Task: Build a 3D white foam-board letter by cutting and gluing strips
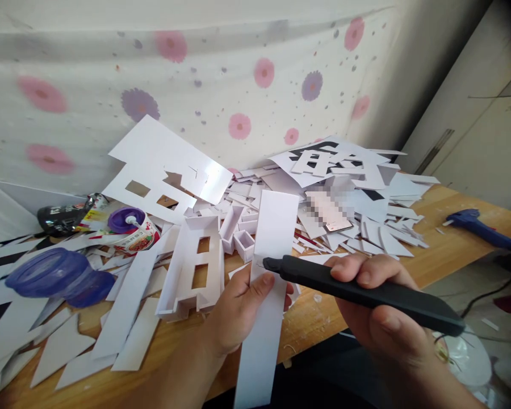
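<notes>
Head: left hand [235, 318] grips white strip [277, 221], right hand [394, 335] black cutter [366, 292], blade toward 9–10 o'clock; apparent scoring calls for thumb [262, 285] clear.

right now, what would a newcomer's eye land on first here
Probably the black tool in the right hand, its tip over the white strip in the left hand. Next, perhaps, the pink flowers on the curtain behind, then the blue tool at the table's right end.
</notes>
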`<action>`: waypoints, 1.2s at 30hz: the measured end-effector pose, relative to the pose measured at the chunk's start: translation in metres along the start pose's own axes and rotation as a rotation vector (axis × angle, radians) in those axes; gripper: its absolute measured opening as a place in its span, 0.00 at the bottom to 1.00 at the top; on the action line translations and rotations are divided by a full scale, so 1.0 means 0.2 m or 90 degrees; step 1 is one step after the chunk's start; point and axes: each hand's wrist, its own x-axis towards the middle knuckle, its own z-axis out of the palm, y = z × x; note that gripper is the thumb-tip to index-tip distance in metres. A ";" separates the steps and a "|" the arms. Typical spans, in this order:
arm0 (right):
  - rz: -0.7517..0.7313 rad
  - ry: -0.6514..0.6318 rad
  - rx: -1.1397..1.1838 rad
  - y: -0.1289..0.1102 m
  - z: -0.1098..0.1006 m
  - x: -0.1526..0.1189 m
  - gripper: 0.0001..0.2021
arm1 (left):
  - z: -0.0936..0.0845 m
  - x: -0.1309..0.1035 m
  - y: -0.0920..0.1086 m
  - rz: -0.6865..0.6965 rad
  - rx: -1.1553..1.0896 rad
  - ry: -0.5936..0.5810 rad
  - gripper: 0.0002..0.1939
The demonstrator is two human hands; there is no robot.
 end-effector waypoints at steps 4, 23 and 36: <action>-0.006 -0.014 0.008 0.00 0.00 0.00 0.09 | 0.00 0.00 0.00 0.010 0.010 -0.001 0.14; -0.053 -0.031 -0.034 -0.03 0.00 0.03 0.09 | 0.01 -0.05 0.02 0.068 0.198 0.049 0.16; -0.067 0.038 -0.056 -0.12 -0.01 0.05 0.08 | 0.06 -0.08 0.01 0.028 0.148 0.115 0.20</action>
